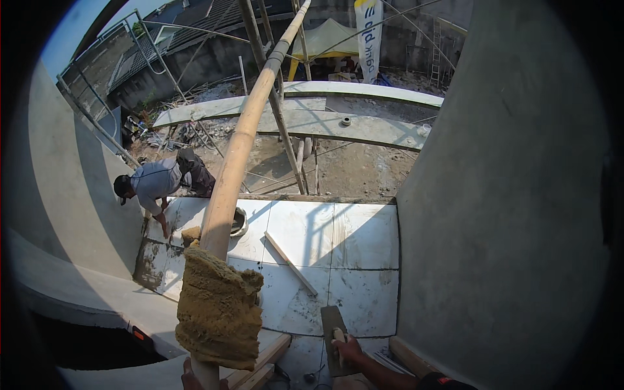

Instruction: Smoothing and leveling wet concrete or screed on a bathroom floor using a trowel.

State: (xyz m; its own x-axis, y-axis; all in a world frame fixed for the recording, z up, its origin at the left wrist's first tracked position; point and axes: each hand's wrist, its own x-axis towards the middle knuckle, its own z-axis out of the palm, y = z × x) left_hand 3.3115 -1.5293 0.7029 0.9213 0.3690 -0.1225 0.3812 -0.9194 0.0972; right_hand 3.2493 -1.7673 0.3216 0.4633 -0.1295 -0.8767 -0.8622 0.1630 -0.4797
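Observation:
At the lower edge, my left hand (189, 377) is closed round the near end of a long bamboo pole (242, 140), only partly in view. A worn brown sponge (220, 305) covers part of the pole just above that hand; what holds it there is hidden. My right hand (350, 351), farther right, grips the pale handle of a plastering trowel (333, 318). The trowel's flat grey blade is above the white panels.
A co-worker (156, 179) bends over the white panels (364, 227) at the left. A bucket (239, 222) and a wooden stick (290, 263) are on them. Curved grey walls (500, 195) stand on both sides. Scaffold tubes (276, 104) rise beyond, near planks (364, 127).

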